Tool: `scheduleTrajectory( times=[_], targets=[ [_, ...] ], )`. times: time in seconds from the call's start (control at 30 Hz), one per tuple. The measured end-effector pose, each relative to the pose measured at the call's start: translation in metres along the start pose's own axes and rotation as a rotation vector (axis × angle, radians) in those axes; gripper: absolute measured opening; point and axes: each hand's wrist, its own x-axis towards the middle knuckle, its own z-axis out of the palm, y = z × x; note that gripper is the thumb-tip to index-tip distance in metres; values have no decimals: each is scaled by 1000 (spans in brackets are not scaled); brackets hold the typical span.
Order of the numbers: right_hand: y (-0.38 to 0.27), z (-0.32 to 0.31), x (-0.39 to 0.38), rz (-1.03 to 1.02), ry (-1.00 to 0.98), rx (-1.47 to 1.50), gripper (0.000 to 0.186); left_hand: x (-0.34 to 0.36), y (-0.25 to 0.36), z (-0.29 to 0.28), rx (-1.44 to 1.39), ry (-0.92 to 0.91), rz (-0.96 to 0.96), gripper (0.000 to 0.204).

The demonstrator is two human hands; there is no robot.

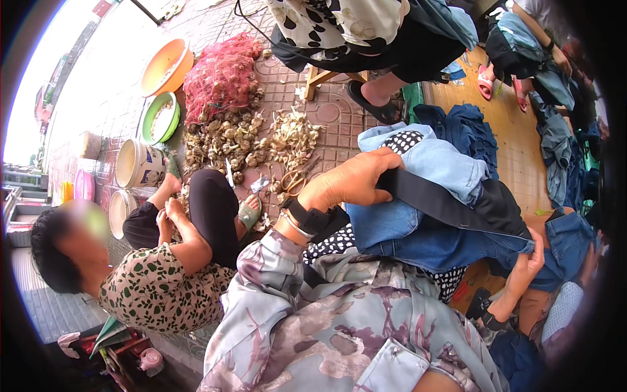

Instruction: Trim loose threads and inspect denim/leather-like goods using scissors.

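Observation:
Across my lap lies a blue denim garment (408, 232) with a wide black band (441, 204) along its upper edge. My left hand (358, 178) pinches one end of the black band between thumb and fingers. At the other end, my right hand (528, 266) grips the garment's edge, so the band stretches between both hands. Lighter blue denim (450, 163) bunches up behind the band. Beneath the garment shows black cloth with white dots (449, 282).
Dark jeans (467, 134) are heaped on a wooden board (516, 173) beyond my lap. Scissors (297, 179) lie by garlic bulbs (225, 144) and a red mesh sack (225, 75). A person (157, 274) sits close on my left; others sit ahead and right. Basins and buckets (130, 163) stand farther left.

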Motion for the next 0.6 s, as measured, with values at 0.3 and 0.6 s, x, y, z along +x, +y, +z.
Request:
scheduleTrajectory(
  times=[0.3, 0.6],
  targets=[
    [75, -6, -39, 331, -204, 142, 31, 5, -4, -2, 17, -86, -131, 33],
    [87, 19, -80, 443, -311, 182, 54, -7, -9, 18, 116, -50, 32, 45]
  ],
)
